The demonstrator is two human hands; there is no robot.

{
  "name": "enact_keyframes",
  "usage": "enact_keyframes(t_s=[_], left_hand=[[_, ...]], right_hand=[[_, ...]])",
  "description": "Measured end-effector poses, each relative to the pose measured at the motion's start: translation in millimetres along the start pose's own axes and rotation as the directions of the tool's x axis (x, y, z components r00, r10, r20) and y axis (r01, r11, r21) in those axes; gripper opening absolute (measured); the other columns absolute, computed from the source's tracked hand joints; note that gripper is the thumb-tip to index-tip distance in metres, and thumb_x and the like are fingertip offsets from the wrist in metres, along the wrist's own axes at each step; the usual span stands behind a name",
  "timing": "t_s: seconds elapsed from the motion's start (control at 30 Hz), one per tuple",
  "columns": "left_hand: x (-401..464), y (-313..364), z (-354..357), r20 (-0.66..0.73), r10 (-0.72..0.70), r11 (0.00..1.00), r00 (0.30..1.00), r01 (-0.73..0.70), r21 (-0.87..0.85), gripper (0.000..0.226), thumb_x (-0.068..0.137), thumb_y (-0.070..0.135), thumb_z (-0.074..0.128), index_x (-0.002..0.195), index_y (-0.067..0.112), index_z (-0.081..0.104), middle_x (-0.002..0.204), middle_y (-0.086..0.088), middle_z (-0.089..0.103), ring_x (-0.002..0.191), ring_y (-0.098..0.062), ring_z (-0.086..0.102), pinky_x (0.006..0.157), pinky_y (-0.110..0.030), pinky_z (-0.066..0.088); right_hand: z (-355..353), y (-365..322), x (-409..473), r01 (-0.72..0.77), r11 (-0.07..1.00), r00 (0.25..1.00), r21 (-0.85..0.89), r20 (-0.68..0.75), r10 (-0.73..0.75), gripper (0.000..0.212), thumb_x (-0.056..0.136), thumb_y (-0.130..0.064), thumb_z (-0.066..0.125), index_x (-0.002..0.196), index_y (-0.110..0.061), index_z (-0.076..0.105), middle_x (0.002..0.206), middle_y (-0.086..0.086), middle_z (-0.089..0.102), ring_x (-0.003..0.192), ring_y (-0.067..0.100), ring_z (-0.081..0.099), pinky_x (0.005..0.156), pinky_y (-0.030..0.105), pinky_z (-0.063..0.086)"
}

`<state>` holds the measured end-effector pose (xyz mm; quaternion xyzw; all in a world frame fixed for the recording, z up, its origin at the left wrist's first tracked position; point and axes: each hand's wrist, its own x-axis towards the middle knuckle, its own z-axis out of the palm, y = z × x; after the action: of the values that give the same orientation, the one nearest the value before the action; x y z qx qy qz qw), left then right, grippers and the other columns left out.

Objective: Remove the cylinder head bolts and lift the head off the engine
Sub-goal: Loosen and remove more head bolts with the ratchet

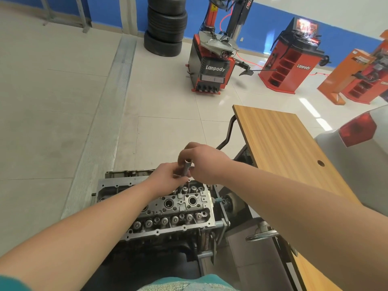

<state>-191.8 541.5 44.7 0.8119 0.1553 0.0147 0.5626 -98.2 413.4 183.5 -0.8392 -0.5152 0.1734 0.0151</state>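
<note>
The aluminium cylinder head (168,211) sits on the engine on a stand, valve springs and plug wells exposed. Above its far right end a long silver socket (186,167) stands upright. My left hand (165,175) grips the socket's lower part. My right hand (204,162) pinches it near the top. A thin dark shaft (188,183) runs down from the socket into the head. Whether it is a bolt I cannot tell.
A wooden table (283,148) stands right of the engine. The stand's handwheel (262,236) sticks out at the right. A silver car's rear (357,148) is far right. A tyre changer (212,66), a tyre stack (165,26) and red balancers (289,59) stand beyond.
</note>
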Motion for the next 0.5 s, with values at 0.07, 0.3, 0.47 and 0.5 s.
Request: enact_keyframes(t_s=[0.07,0.3,0.47,0.5], left_hand=[[1.5,-0.7,-1.0,-0.029,-0.023,0.999,0.999,0.024,0.037,0.014,0.091,0.028,0.078,0.094,0.041,0.075,0.084,0.012,0.079,0.077,-0.010,0.075,0.073,-0.032,0.058],[4.5,-1.9,0.8,-0.015,0.008,0.999,1.000,-0.007,0.034,0.019,0.092,0.021,0.079,0.088,0.037,0.071,0.088,0.024,0.075,0.085,0.003,0.071,0.081,-0.027,0.055],[9.8,3.1,-0.8,-0.034,-0.003,0.992,0.999,0.007,0.129,0.015,0.083,0.032,0.089,0.088,0.033,0.074,0.080,0.016,0.076,0.073,-0.006,0.072,0.072,-0.027,0.057],[9.3,4.3,-0.6,-0.045,0.015,0.994,0.999,-0.010,0.105,0.020,0.079,0.032,0.093,0.089,0.033,0.075,0.083,0.017,0.075,0.077,-0.002,0.071,0.077,-0.025,0.057]], right_hand=[[1.3,-1.7,1.0,-0.056,0.998,0.998,0.020,-0.036,0.057,0.040,0.096,-0.049,0.064,0.131,-0.030,0.062,0.118,-0.005,0.061,0.098,0.020,0.063,0.078,0.038,0.055],[5.1,1.0,3.5,0.000,0.997,1.000,-0.076,0.010,0.000,0.027,0.096,-0.015,0.054,0.114,-0.031,0.067,0.119,-0.006,0.060,0.100,0.023,0.064,0.071,0.036,0.052],[5.6,0.4,8.7,-0.152,0.979,0.988,-0.137,-0.045,0.147,0.043,0.096,-0.063,0.053,0.119,-0.027,0.062,0.104,-0.005,0.064,0.086,0.021,0.065,0.070,0.036,0.053],[8.3,0.7,11.5,-0.174,0.964,0.985,-0.200,-0.049,0.167,0.040,0.100,-0.058,0.050,0.113,-0.023,0.063,0.097,-0.001,0.066,0.083,0.024,0.065,0.066,0.035,0.051]])
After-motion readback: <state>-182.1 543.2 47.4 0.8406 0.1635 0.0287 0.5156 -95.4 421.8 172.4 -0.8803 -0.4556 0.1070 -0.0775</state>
